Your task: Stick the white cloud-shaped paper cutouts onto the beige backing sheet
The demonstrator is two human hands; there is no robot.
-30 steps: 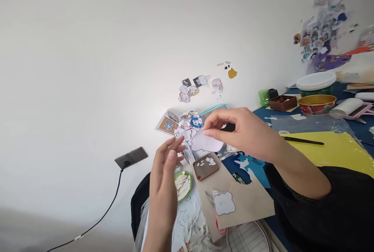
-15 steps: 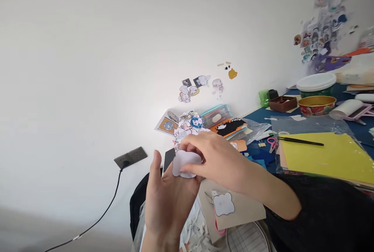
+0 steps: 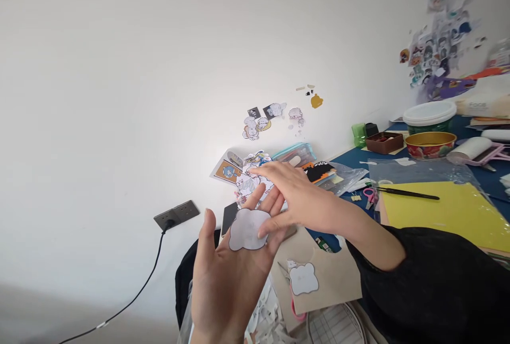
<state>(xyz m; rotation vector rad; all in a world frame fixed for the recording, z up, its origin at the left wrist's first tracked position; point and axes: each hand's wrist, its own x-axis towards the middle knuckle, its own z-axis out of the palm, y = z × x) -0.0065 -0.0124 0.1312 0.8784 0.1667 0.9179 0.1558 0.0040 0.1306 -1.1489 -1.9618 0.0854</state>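
A cloud-shaped paper cutout (image 3: 247, 229), pale with a dark outline, lies on the fingers and upper palm of my left hand (image 3: 233, 280). That hand is palm up, its fingers stretched out and the thumb apart. From the right, my right hand (image 3: 295, 198) reaches over the left fingertips. Its thumb touches the cutout's right edge, while its other fingers extend away from the paper. Below, a second white cutout (image 3: 304, 279) rests on a beige board (image 3: 338, 275), partly over scissors with a pink handle (image 3: 297, 311).
Paper scraps (image 3: 265, 315) lie below the board. On the blue table (image 3: 346, 160) are yellow sheets (image 3: 442, 214), black tweezers (image 3: 410, 193), a red tin (image 3: 430, 144) and a brown box (image 3: 384, 142). A wall socket (image 3: 175, 215) with a plugged cable is at left.
My right fingers have opened out from the cutout and moved up over the left fingertips. The cutout now lies slightly lower and further left, more fully exposed.
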